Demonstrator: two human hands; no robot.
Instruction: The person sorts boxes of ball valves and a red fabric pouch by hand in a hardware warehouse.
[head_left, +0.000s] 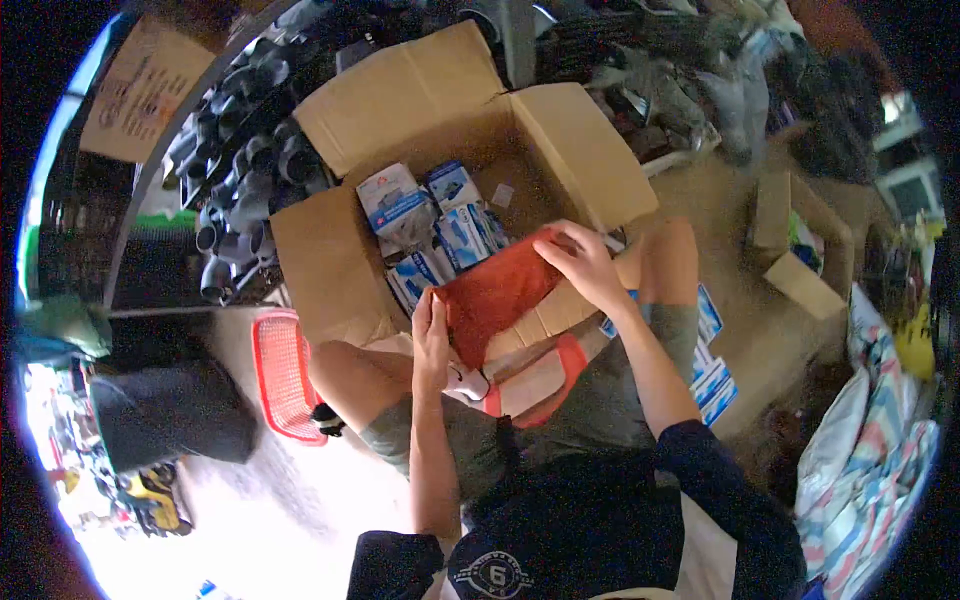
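So the red fabric (505,290) is spread between both hands, right over the near side of an open cardboard box (318,265); blue-and-white packs (463,235) are piled inside, mostly left; left hand (430,330) pinches one end, right hand (588,262) the other, reaching a bit farther forward; red basket (277,372) sits off left, can't tell what's in it.

A single head-worn camera is looking forward and steeply down, hanging over the wearer's dark shirt (600,520), which is filling the bottom of its round, wide-angle view. It is facing the open cardboard box (322,262) at close range and peering in over the flaps, while the left hand (430,335) and right hand (588,265) are showing nearer the lens, around mid-view. The fisheye lens is curving the outer surroundings and darkening the corners.
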